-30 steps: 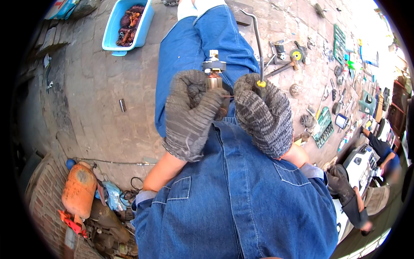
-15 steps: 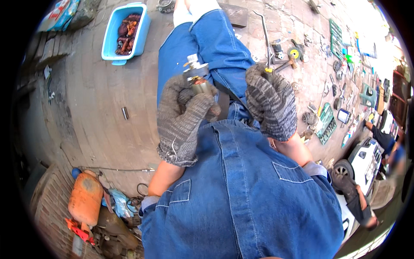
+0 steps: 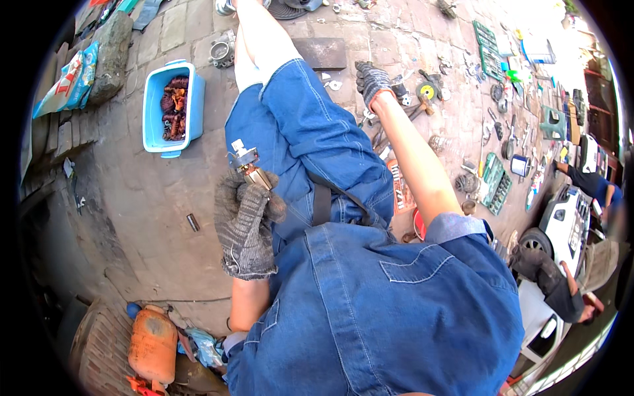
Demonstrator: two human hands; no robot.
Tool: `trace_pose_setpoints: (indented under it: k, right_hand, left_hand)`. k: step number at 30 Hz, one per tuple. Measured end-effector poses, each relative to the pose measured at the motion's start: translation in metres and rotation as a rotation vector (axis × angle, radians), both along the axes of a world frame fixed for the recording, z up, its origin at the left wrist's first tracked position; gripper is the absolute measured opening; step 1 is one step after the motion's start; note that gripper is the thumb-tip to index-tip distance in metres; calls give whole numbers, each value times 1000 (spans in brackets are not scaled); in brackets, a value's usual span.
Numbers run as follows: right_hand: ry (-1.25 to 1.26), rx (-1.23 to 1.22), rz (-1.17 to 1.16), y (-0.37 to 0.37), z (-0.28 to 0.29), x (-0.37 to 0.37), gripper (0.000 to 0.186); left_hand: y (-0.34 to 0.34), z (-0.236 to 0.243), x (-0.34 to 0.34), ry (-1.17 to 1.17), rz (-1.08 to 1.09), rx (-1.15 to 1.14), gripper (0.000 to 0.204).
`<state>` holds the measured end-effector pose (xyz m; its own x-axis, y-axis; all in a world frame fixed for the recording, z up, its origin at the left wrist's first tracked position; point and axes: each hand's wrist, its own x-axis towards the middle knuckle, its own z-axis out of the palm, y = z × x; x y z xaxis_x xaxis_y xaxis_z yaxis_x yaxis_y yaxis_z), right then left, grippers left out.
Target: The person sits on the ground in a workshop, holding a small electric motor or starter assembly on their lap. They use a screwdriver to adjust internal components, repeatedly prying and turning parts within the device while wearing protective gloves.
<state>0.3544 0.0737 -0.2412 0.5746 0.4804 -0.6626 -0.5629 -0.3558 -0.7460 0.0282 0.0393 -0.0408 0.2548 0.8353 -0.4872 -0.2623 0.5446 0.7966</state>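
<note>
Head view shows a worn paved floor (image 3: 158, 257), with a blue basin (image 3: 195, 109) at upper left, an orange cylinder (image 3: 152, 346) at lower left, a green socket case (image 3: 494, 183) among tools at right, and a white car (image 3: 558, 221) near the right edge. Left of the frame's centre, the gloved left hand (image 3: 246, 224) curls its fingers around a metal part (image 3: 247, 158). At upper centre, the gloved right hand (image 3: 374, 82) is near a disc grinder (image 3: 427, 91), its grip impossible to tell.
</note>
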Motion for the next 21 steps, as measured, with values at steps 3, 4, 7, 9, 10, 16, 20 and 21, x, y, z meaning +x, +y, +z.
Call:
trace_pose_setpoints:
  k: [3,4,7,9,10,16,20,21]
  right_hand:
    - [85,-20,-6,25,-82,30,13]
    - [115,-36,-2,32,-103,37,14]
    - [83,-194,61,56,-134,41,13]
    - [88,-227,-1,68,-150,46,14]
    - [89,-245,-33,73,-157,48,14]
    - [255,-281,-23,86,-154,48,22]
    - [160,-297,-60,87,-153,50,22]
    - [146,-299,-35,87,-155,52,20]
  left_hand:
    - [11,2,4,41,8,-79,25]
    - [14,2,3,49,19,-99,26]
    - [24,-4,1,78,69,-155,27]
    - [31,-8,0,93,104,-179,28]
    - [35,-12,0,73,120,-195,30]
    - [58,-26,3,52,134,-275,34]
    - [68,-32,12,13,119,-295,33]
    - [69,-33,14,5,116,-298,32]
